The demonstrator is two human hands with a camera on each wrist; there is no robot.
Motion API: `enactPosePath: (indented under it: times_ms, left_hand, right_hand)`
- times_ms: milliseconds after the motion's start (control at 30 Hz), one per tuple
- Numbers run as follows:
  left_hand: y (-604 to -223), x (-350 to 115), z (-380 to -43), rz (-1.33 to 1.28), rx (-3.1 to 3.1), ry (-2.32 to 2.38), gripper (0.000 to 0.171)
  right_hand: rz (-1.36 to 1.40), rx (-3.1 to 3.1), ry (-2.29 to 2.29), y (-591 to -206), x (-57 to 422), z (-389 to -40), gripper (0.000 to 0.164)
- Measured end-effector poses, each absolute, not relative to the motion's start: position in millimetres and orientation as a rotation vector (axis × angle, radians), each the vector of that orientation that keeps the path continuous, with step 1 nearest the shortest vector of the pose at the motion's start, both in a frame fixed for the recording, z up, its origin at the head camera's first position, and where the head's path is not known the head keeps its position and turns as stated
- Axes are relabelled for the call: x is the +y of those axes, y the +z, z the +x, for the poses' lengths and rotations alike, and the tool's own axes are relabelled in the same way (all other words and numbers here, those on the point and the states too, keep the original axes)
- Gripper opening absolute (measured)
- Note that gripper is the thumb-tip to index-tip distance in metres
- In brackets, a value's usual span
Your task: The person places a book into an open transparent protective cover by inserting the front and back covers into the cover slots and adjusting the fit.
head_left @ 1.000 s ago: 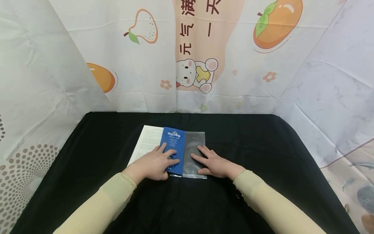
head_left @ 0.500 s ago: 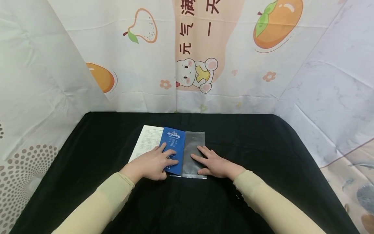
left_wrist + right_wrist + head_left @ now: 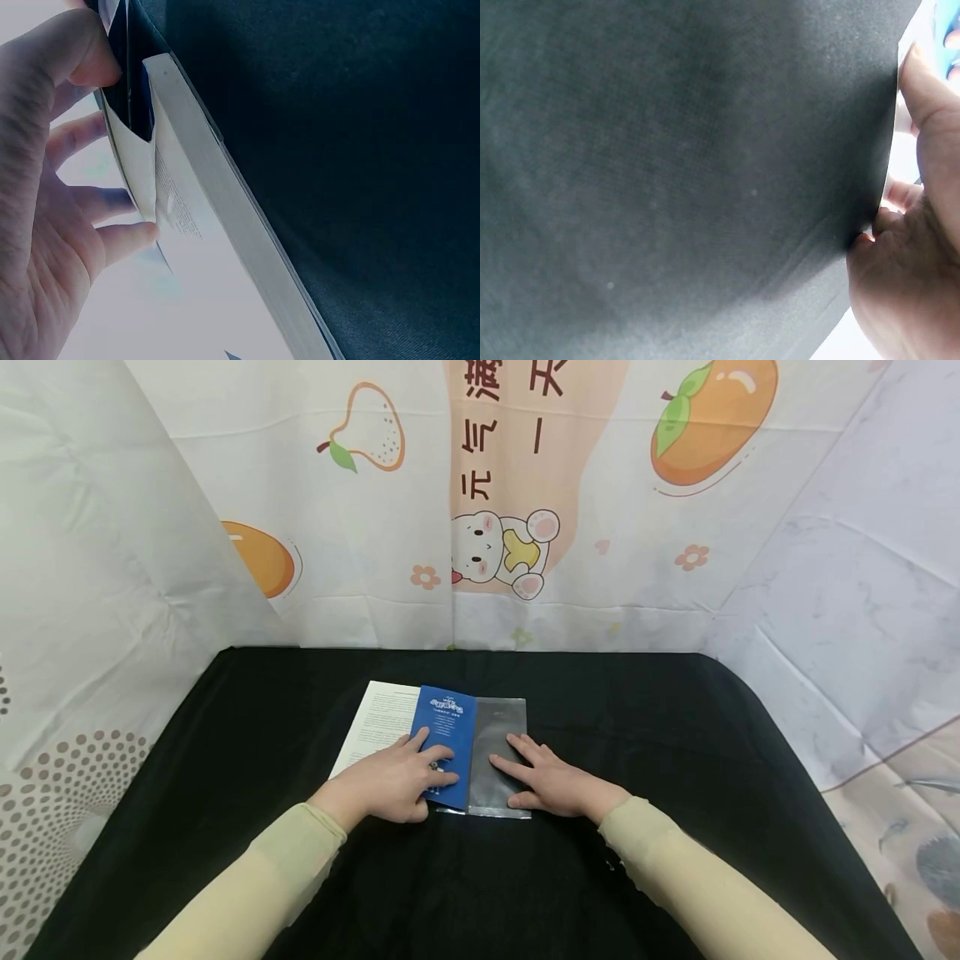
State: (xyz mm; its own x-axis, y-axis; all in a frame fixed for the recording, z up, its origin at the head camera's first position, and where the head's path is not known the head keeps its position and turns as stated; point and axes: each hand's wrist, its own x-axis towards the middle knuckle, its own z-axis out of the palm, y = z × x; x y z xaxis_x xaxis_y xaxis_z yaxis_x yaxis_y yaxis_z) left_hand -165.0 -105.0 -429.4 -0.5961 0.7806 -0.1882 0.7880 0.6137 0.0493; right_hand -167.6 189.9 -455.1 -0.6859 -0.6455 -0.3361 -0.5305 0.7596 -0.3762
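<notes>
A thick book (image 3: 373,718) lies with a white printed page facing up. Its blue cover flap (image 3: 453,728) sits at the right of that page, bending up from the pages in the left wrist view. My left hand (image 3: 386,781) presses on the blue flap with spread fingers, its thumb near the flap's lower edge. Right of the flap extends a clear plastic sleeve (image 3: 497,724), part of which shows below the flap. Spread over the sleeve's right side, my right hand (image 3: 555,781) rests flat. What lies beneath the flap is mostly hidden.
Black cloth (image 3: 637,718) covers the table. Printed white curtains (image 3: 360,543) hang behind the table and at both sides.
The left hand has shifted very slightly left, along with the blue flap's lower part. The right hand stays in place on the sleeve.
</notes>
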Motion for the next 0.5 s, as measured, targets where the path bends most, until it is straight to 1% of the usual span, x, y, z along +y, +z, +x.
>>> enactPosePath:
  times_ms: [500]
  left_hand:
    - [-432.4,-101.0,-162.9,1.321,2.681,-0.122,0.049]
  right_hand:
    - [-0.891,2.511,-0.345,-458.0,190.1,-168.8,0.067]
